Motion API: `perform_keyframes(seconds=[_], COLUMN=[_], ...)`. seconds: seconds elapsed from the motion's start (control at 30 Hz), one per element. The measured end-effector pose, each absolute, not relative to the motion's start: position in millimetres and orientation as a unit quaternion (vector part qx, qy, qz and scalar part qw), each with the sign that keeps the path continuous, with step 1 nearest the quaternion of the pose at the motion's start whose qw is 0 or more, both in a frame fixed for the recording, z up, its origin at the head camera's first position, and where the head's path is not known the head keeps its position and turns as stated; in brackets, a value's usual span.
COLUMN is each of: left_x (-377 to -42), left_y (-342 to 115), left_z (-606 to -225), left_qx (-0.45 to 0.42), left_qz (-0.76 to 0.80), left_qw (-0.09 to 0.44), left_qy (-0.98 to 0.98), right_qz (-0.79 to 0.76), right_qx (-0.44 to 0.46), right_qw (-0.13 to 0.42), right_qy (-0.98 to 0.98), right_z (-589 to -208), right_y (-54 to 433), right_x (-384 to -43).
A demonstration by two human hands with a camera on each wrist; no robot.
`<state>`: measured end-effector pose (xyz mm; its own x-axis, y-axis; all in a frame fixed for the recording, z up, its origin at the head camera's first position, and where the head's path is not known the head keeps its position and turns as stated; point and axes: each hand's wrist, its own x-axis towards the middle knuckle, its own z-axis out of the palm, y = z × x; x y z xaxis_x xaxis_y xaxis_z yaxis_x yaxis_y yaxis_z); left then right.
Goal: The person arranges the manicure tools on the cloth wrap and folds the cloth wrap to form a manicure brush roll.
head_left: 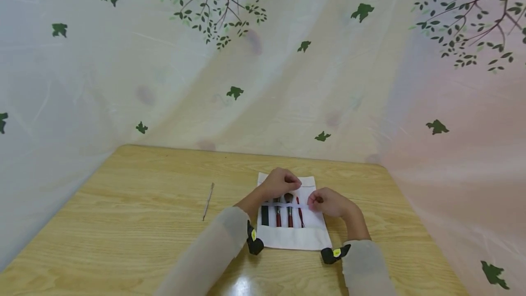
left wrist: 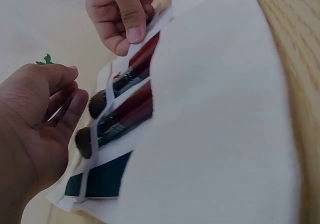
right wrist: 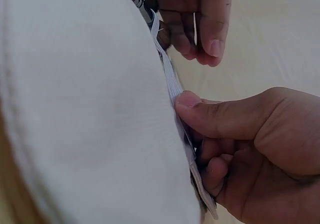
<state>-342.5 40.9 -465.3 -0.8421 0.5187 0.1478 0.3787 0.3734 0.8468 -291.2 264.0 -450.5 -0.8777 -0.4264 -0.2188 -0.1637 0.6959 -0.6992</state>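
Observation:
A white cloth brush roll (head_left: 296,239) lies unfolded on the table, its lower pocket holding several items. Two makeup brushes (left wrist: 135,109) with red handles and dark bristles stand in it beside a dark flat strip (left wrist: 102,178). Toward the right is a thin red tool (head_left: 300,212). A white elastic band (right wrist: 170,76) runs across them all. My right hand (head_left: 330,202) pinches this band between thumb and fingers near the roll's right side. Over the upper part of the roll hovers my left hand (head_left: 279,182), its fingers loosely bent with nothing between them.
A slim metallic stick tool (head_left: 208,202) lies on the wooden table (head_left: 135,223) left of the roll. Behind the table hangs a pale curtain (head_left: 185,104) printed with leaves and branches. Small black cameras sit on both wrists.

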Motion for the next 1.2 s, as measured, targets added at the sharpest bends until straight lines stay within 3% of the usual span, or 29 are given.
perform_keyframes(seconds=[0.57,1.2], left_x=[-352.9,-343.1], left_y=[-16.6,-108.5], left_z=[-452.1,-454.1], left_qx=[0.273,0.221], left_qz=[0.477,0.447], left_qw=[0.006,-0.012], left_qy=[0.836,0.867], right_qz=[-0.384,-0.421], right_qx=[-0.154,-0.172], right_qw=[0.204,0.207], right_qy=[0.887,0.866], right_z=[-450.2,-448.7], right_y=[266.2,268.3], right_x=[-291.1,-285.9])
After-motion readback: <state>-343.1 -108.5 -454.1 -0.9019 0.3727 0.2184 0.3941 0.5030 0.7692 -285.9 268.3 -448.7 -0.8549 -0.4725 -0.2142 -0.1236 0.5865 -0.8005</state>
